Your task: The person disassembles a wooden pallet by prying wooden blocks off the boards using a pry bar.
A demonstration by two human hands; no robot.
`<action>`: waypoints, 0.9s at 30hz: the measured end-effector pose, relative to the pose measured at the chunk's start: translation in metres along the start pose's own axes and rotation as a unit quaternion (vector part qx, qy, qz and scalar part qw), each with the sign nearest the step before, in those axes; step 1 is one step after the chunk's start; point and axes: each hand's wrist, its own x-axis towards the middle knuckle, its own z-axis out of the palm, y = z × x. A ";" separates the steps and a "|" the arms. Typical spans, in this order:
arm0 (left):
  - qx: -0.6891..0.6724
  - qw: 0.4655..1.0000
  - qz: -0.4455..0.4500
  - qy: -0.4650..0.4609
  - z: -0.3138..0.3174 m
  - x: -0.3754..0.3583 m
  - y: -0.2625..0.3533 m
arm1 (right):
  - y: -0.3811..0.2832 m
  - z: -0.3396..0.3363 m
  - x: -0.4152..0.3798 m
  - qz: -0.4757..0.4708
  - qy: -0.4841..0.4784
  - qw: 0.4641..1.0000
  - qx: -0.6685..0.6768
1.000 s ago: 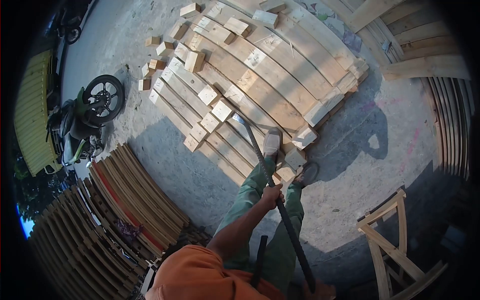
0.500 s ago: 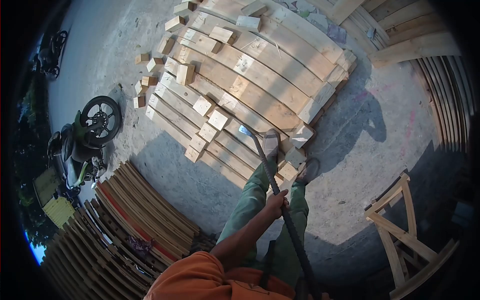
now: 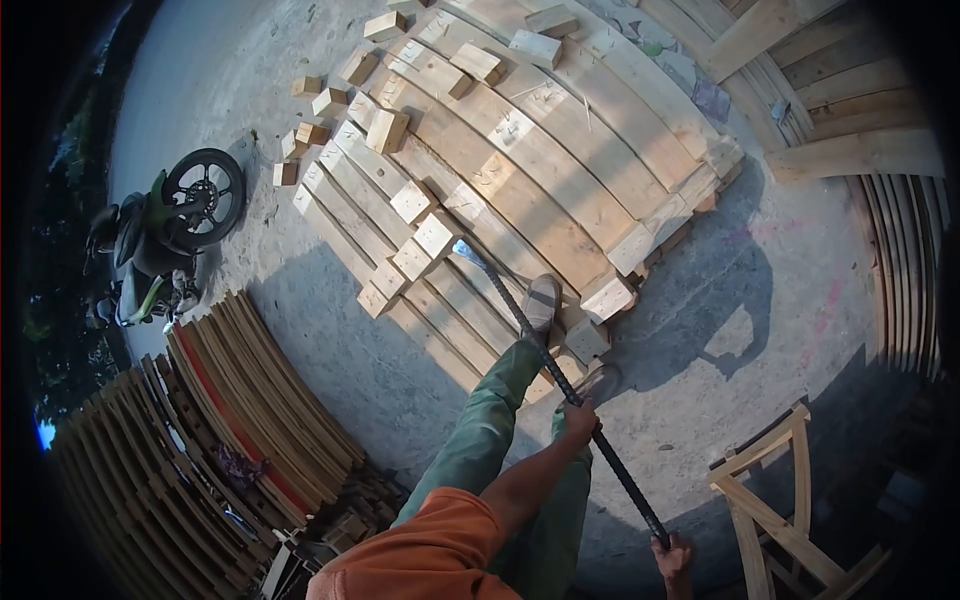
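Hands first: the left hand [image 3: 580, 420] is closed round the middle of a long steel bar [image 3: 520, 315], fingers wrapped tight, and the right hand [image 3: 676, 553] is clamped on the near end down by the bottom of the view. The bar looks ribbed and dark, like heavy rebar, and its long axis runs from that near end up and to the left, away from the person, to a flattened, shiny tip [image 3: 461, 247]. So the working end lies well ahead of both grips, and the left hand is the nearer of the two to it.

The tip sits right against a small wooden block [image 3: 436, 236], pale and square-cut, fixed on a slat of the pallet [image 3: 560, 180]; I cannot tell whether the tip is wedged under the block or only touching its edge. The pallet lies flat on the ground, its boards raw, light timber with rough ends and pencil marks. One shoe [image 3: 541, 300] is planted on a slat just beside the bar.

Loose offcut blocks [image 3: 312, 115] lie scattered on the concrete past the pallet's far corner. To the left, a stack of curved, darker slats [image 3: 250, 390], and beyond it a parked motorbike [image 3: 165, 230]. A bare timber frame [image 3: 770, 500] stands at the right.
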 end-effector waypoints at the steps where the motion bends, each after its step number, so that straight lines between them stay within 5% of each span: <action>1: -0.010 0.999 0.001 -0.032 -0.002 0.008 -0.009 | 0.008 0.008 -0.006 0.024 -0.021 0.999 0.024; 5: 0.007 0.993 -0.030 -0.117 -0.045 -0.019 0.030 | -0.055 -0.041 -0.046 0.021 -0.025 0.999 0.020; 6: 0.015 0.992 -0.042 -0.119 -0.060 -0.026 0.043 | -0.094 -0.076 -0.045 0.073 -0.120 0.985 0.097; 8: 0.026 0.991 -0.070 -0.115 -0.094 -0.035 0.075 | -0.138 -0.108 -0.068 -0.092 -0.085 0.986 0.105; 12: 0.033 0.990 -0.059 -0.122 -0.142 -0.020 0.130 | -0.224 -0.181 -0.045 -0.079 0.004 0.971 0.227; 16: 0.074 0.994 -0.040 -0.064 -0.113 0.010 0.120 | -0.182 -0.134 -0.019 -0.185 -0.016 0.965 0.185; 18: 0.112 0.993 -0.023 -0.017 -0.100 0.004 0.105 | -0.155 -0.097 -0.027 -0.038 -0.059 0.975 0.211; 27: 0.049 0.998 0.039 0.021 -0.054 0.023 0.029 | -0.044 0.016 -0.021 -0.094 0.046 0.982 0.158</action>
